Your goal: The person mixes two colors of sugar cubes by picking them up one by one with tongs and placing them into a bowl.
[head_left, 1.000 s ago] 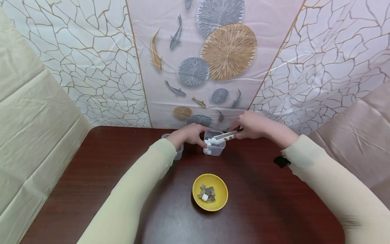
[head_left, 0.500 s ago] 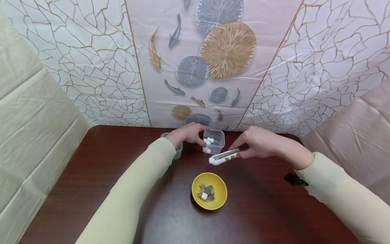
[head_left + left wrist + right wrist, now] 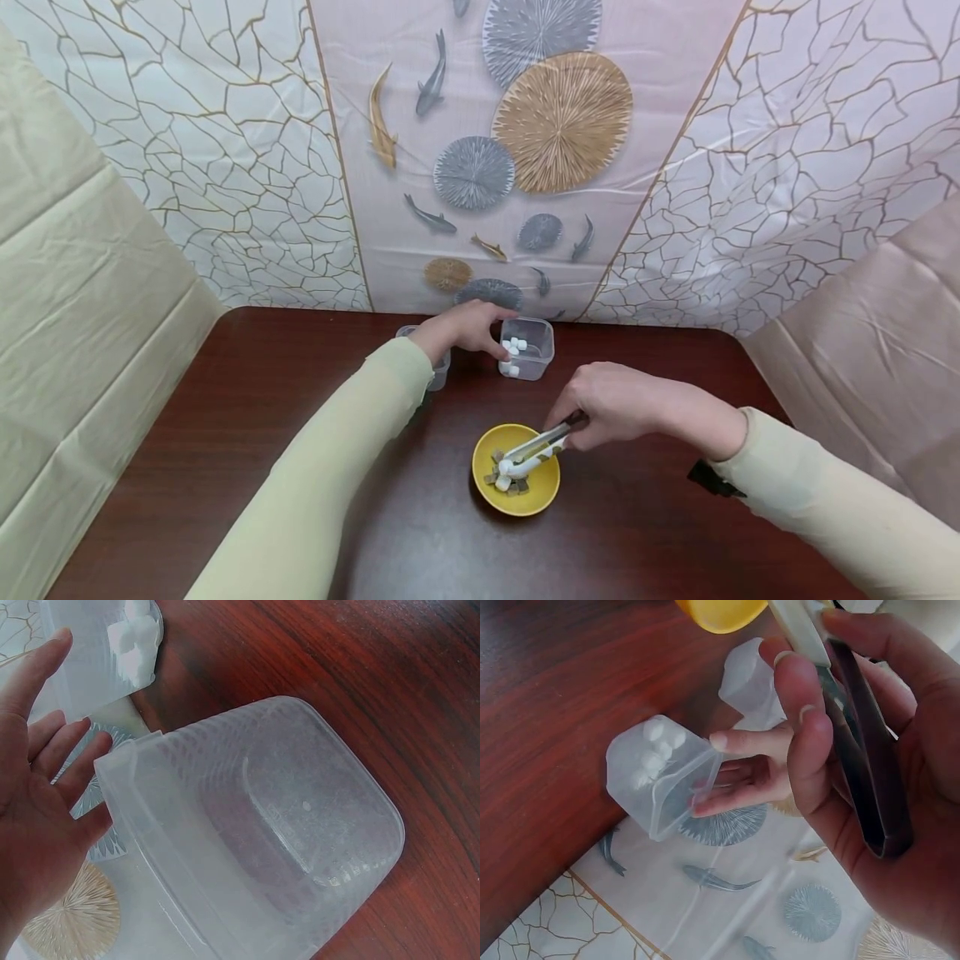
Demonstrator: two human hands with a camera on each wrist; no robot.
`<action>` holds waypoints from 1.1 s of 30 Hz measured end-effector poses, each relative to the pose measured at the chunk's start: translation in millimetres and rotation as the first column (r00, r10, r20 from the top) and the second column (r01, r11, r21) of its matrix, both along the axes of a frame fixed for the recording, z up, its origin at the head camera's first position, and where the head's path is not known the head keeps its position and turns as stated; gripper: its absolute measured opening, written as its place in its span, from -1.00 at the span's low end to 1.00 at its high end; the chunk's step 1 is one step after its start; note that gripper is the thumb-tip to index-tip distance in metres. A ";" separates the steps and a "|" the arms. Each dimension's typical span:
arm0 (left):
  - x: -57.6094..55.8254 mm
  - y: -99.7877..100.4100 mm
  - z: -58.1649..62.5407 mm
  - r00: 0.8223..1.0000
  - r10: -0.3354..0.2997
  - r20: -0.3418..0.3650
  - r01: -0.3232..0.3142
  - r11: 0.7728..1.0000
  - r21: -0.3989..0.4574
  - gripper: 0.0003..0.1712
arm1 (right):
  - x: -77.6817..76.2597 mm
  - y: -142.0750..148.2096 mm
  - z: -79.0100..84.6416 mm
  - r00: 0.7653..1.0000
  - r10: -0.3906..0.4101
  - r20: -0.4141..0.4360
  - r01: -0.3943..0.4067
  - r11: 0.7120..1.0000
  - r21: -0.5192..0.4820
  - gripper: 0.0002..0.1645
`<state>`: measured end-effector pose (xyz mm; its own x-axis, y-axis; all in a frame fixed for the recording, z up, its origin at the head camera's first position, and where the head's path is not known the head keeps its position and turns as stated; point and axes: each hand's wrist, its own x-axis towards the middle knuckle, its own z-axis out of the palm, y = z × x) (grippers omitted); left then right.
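Note:
My right hand [image 3: 611,406] grips a pair of tongs [image 3: 542,448] with white tips and a dark metal handle end. Their tips reach into the yellow bowl [image 3: 546,492], with a small white cube [image 3: 506,467] at the tips. Under them lie another white cube [image 3: 503,482] and several brown cubes [image 3: 522,486]. At the back, my left hand [image 3: 468,327] holds a clear plastic container [image 3: 537,367] by its left side, thumb and index finger spread along the rim. Several white cubes [image 3: 657,750] sit inside that container.
A second clear container [image 3: 315,802] stands left of the first, partly behind my left forearm in the head view. A patterned cloth [image 3: 405,275] hangs along the back edge of the dark wooden table [image 3: 300,367].
My right hand has brought the tongs from the container toward me and down into the yellow bowl, a white cube at their tips. My left hand stays at the container.

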<state>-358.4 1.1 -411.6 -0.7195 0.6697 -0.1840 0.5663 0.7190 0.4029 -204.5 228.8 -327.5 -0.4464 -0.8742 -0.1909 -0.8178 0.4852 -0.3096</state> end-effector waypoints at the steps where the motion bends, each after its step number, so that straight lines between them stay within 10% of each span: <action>1: 0.0 0.0 0.0 1.000 0.002 0.001 -0.002 1.000 0.000 -0.06 | 0.2 -0.4 -0.7 1.000 -0.001 0.008 0.001 1.000 0.002 -0.70; 16: -0.2 -0.7 1.9 1.000 -0.007 0.008 0.007 1.000 -0.001 -0.06 | -26.2 20.3 25.4 0.985 -0.128 -0.113 0.123 0.991 -0.049 -0.65; 33: 0.4 0.0 1.6 1.000 -0.006 0.017 0.006 1.000 0.003 -0.04 | -89.7 15.3 20.2 0.846 -0.282 -0.452 0.363 0.926 0.102 -0.68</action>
